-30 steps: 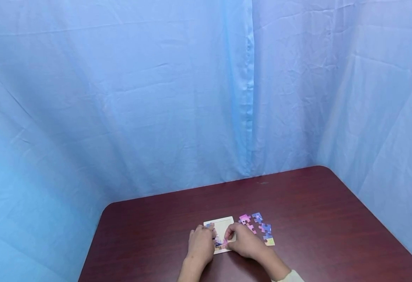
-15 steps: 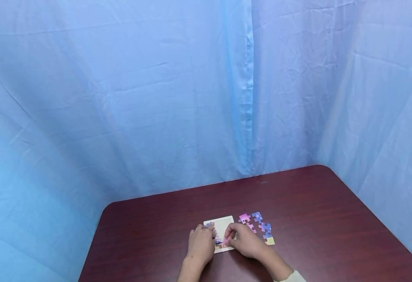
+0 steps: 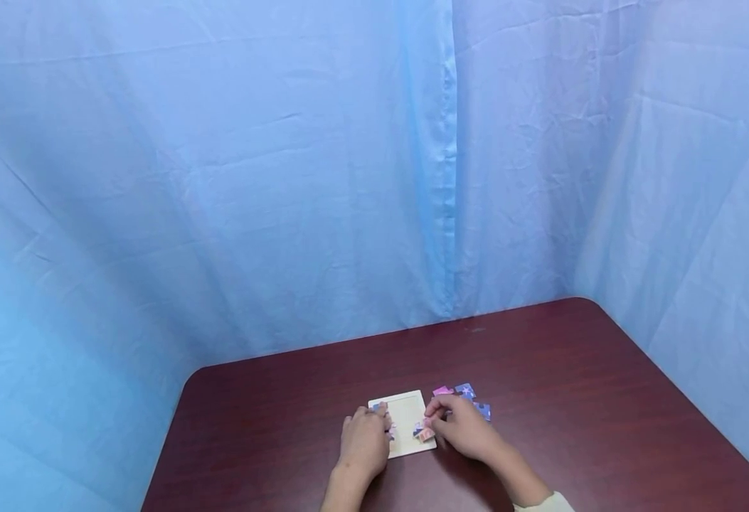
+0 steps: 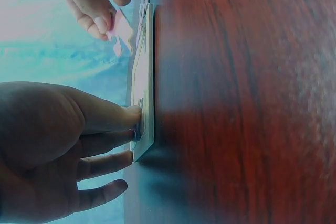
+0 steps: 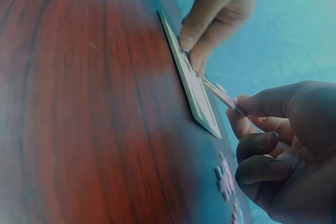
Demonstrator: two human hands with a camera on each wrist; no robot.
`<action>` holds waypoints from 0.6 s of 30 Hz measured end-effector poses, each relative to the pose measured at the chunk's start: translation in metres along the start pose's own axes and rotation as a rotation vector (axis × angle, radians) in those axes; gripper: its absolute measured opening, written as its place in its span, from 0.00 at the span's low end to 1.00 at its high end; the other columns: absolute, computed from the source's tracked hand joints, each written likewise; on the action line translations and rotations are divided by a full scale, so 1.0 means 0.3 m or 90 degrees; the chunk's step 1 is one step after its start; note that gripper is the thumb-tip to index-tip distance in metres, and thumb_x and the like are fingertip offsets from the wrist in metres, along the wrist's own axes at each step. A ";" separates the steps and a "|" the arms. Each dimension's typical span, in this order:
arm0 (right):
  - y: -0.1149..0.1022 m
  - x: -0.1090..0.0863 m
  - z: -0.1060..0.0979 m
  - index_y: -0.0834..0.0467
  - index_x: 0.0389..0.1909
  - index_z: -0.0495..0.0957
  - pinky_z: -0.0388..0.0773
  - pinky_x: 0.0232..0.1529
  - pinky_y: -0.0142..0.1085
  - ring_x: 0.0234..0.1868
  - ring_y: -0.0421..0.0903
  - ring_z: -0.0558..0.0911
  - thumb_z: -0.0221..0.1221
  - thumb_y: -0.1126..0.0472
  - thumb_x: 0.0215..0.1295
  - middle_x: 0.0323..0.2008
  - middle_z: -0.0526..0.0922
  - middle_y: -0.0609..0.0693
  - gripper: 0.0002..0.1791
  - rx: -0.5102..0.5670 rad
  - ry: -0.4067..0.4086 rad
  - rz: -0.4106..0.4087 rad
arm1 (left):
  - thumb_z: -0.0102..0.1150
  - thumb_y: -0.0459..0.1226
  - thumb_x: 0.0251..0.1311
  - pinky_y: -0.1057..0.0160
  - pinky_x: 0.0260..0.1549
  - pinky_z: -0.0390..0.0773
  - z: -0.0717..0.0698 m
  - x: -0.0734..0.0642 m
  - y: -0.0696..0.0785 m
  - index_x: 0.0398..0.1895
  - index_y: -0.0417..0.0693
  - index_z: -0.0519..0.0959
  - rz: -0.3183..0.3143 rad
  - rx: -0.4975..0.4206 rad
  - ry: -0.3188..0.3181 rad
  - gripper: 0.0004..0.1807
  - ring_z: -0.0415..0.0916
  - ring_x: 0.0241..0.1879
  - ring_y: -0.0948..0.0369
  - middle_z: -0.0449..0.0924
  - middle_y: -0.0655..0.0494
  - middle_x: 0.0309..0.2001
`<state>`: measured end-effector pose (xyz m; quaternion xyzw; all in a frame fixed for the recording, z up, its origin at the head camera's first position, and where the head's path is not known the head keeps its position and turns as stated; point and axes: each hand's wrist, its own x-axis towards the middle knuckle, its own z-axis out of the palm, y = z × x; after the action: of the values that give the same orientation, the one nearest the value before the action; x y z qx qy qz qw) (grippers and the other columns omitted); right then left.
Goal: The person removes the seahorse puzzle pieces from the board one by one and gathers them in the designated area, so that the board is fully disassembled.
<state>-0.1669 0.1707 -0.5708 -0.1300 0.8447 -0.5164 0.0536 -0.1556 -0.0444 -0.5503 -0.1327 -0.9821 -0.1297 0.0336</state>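
Note:
A pale puzzle tray (image 3: 406,411) lies on the table under both hands. My left hand (image 3: 365,442) rests on its left side, fingers mostly straight, thumb and fingertips pressing down there. Beneath and beside them sit a few coloured puzzle pieces (image 3: 379,408), partly covered. Between thumb and index finger, my right hand (image 3: 460,425) pinches a pink and orange puzzle piece (image 3: 423,432) with some blue and white on it. In the left wrist view this piece (image 4: 122,29) is raised and tilted over the tray's right part; the right wrist view shows it edge-on.
Loose pink and blue puzzle pieces (image 3: 466,390) lie to the right of the tray, partly hidden by my right hand. The dark red-brown table (image 3: 284,412) has rounded far corners. Blue curtains (image 3: 252,178) hang behind and at the sides.
My right hand has lifted the puzzle piece from the tray's lower middle and shifted right with it, uncovering the pale tray bottom. The left hand stays in place.

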 end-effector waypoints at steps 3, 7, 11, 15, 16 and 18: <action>0.004 -0.014 -0.024 0.63 0.41 0.82 0.74 0.25 0.29 0.20 0.34 0.77 0.64 0.67 0.68 0.29 0.84 0.50 0.04 0.016 0.011 0.011 | 0.71 0.37 0.60 0.48 0.51 0.79 0.002 -0.001 0.004 0.51 0.50 0.91 0.000 -0.003 -0.003 0.15 0.83 0.59 0.51 0.85 0.56 0.65; 0.009 -0.031 -0.051 0.64 0.41 0.82 0.74 0.25 0.29 0.20 0.36 0.78 0.62 0.68 0.69 0.29 0.85 0.51 0.04 0.016 0.021 0.028 | 0.72 0.37 0.59 0.48 0.51 0.79 0.002 -0.002 0.008 0.51 0.49 0.91 0.007 -0.010 0.000 0.15 0.84 0.58 0.50 0.86 0.55 0.64; 0.015 -0.043 -0.071 0.61 0.38 0.85 0.76 0.29 0.29 0.23 0.33 0.79 0.64 0.65 0.69 0.29 0.86 0.49 0.03 -0.019 0.034 0.033 | 0.71 0.36 0.59 0.48 0.50 0.79 0.001 -0.004 0.004 0.50 0.48 0.91 0.012 -0.016 0.010 0.15 0.84 0.57 0.50 0.86 0.54 0.64; 0.017 -0.054 -0.081 0.60 0.36 0.85 0.75 0.28 0.29 0.22 0.33 0.78 0.65 0.65 0.68 0.26 0.85 0.49 0.03 -0.028 0.038 0.041 | 0.70 0.36 0.60 0.47 0.50 0.79 -0.001 -0.009 -0.004 0.50 0.48 0.91 0.011 -0.021 0.015 0.15 0.84 0.57 0.50 0.86 0.53 0.63; 0.017 -0.058 -0.084 0.60 0.36 0.85 0.74 0.27 0.30 0.21 0.34 0.77 0.65 0.65 0.68 0.25 0.85 0.49 0.03 -0.025 0.038 0.046 | 0.70 0.37 0.60 0.47 0.50 0.79 -0.001 -0.010 -0.005 0.50 0.48 0.91 0.010 -0.022 0.015 0.15 0.84 0.57 0.50 0.86 0.53 0.63; 0.020 -0.068 -0.091 0.61 0.36 0.84 0.72 0.24 0.30 0.18 0.35 0.76 0.65 0.65 0.68 0.23 0.84 0.51 0.02 -0.018 0.038 0.056 | 0.70 0.37 0.61 0.47 0.51 0.78 0.001 -0.010 -0.007 0.51 0.48 0.91 0.007 -0.023 0.014 0.15 0.84 0.58 0.50 0.86 0.53 0.63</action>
<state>-0.1543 0.2022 -0.5644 -0.0783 0.8582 -0.5050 0.0491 -0.1533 -0.0470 -0.5515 -0.1377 -0.9783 -0.1488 0.0424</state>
